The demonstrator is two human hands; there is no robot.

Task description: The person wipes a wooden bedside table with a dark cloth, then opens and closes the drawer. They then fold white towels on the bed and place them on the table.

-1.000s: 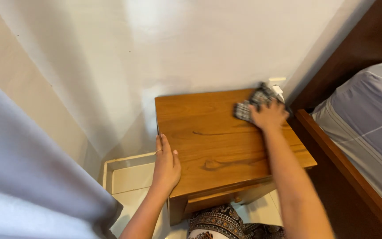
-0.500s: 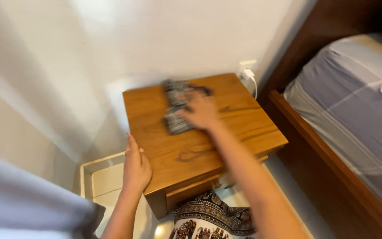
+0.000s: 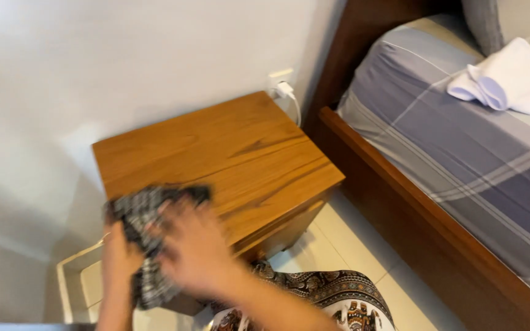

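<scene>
Dark patterned cloth (image 3: 145, 230) bunched at near-left corner of wooden worktop (image 3: 228, 162), part draped over the near edge, lower end hanging down the front. Right hand (image 3: 197, 251) laid palm-down on the cloth, fingers spread wide and blurred, forearm running in from near right. Left hand (image 3: 121, 254) raised at the worktop's near-left corner, touching the cloth from the left; whether closed around the cloth cannot be told from blur. White charger (image 3: 284, 90) plugged into wall socket at far right of worktop, cable hanging. Bed (image 3: 461, 159) with grey striped sheet on right, folded white towel (image 3: 504, 76) lying on it. Patterned garment (image 3: 332, 300) visible near, below worktop.
</scene>
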